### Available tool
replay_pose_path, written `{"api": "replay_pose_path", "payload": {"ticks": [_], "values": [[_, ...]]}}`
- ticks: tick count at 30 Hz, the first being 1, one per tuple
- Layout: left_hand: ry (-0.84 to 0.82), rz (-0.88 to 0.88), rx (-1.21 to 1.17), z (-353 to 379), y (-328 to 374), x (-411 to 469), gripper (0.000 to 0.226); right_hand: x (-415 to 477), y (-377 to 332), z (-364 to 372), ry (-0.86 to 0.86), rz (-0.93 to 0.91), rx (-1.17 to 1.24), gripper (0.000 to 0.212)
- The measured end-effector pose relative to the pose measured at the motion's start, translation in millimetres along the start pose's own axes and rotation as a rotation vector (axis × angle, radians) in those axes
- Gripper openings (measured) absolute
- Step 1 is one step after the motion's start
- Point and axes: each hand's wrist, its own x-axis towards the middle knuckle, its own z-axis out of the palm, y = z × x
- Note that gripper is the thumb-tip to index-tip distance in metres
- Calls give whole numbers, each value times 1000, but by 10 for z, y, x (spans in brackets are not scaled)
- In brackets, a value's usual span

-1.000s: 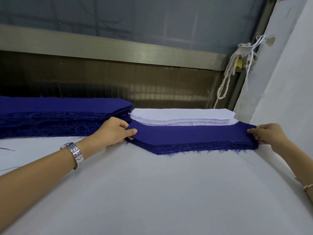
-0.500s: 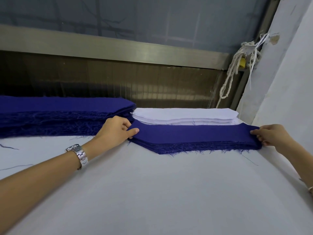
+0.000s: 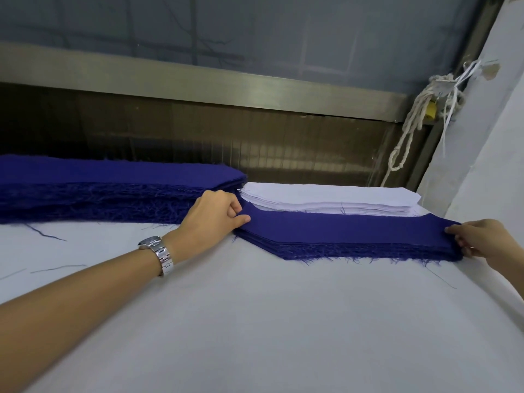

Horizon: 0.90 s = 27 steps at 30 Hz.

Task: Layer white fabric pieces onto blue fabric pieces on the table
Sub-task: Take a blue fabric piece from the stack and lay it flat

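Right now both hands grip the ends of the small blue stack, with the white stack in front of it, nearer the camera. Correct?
No. In the head view the left hand and right hand grip the small blue stack at its ends, but the white stack lies behind it, farther away.

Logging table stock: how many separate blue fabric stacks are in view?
2. One tall blue stack lies far left, running out of frame; one lower blue stack lies centre-right, its ends held by the left hand and right hand.
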Motion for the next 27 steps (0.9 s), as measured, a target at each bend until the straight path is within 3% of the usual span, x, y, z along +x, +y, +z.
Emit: {"api": "replay_pose_path", "payload": {"ticks": [7,10,13,16,19,22,27], "values": [[-3,-54,38,-72,32,6,17,156,86,-7,52,18,-96,34],[72,-6,124,-204,82,31,17,124,93,17,128,-52,-198,24],[215,43,108,-411,72,96,15,78,-16,76,188,-85,-240,60],[327,29,42,-687,-60,167,12,-371,-360,234,228,-311,-286,39],[356,-30,123,-957,-332,220,11,-800,-666,518,149,-582,-297,17],[348,-126,265,-1229,-678,208,13,-1072,-1003,836,-14,-686,-285,6],[306,-257,400,-1698,-1206,55,17,-1355,-1569,1365,-187,-778,-175,12]]}}
